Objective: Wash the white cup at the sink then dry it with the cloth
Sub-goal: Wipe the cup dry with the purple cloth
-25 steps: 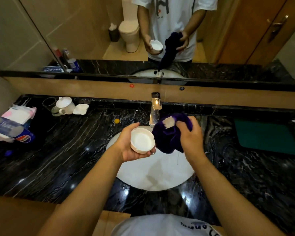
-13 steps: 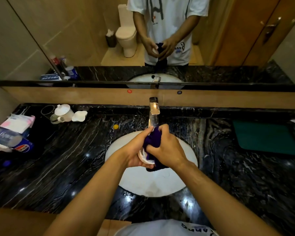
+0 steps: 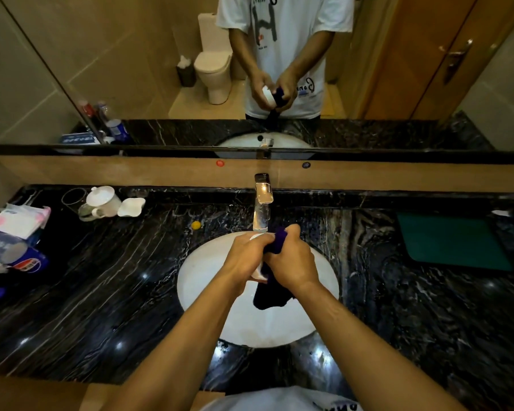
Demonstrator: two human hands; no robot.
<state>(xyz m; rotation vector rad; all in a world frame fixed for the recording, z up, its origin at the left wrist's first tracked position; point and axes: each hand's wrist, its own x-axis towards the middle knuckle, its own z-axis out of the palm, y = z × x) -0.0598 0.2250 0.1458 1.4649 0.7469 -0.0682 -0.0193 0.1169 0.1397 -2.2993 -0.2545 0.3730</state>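
Observation:
Over the white sink basin (image 3: 208, 271) my left hand (image 3: 245, 258) grips the white cup (image 3: 257, 272), which is almost wholly hidden between my hands; only slivers of its rim show. My right hand (image 3: 293, 262) holds the dark purple cloth (image 3: 272, 295) bunched against the cup's mouth. One end of the cloth pokes up above my fingers, the other hangs down below my wrists. The mirror shows the same hold from the front.
A chrome tap (image 3: 263, 203) stands just behind my hands. A lidded white pot (image 3: 103, 201) and small white dish (image 3: 131, 206) sit at the back left of the black marble counter (image 3: 101, 292); packets and a blue bottle (image 3: 27, 262) at far left. A green mat (image 3: 451, 243) lies right.
My hands have come together: the cloth, held beside the open cup a second ago, is now pressed into it. The cup has turned so its mouth is covered.

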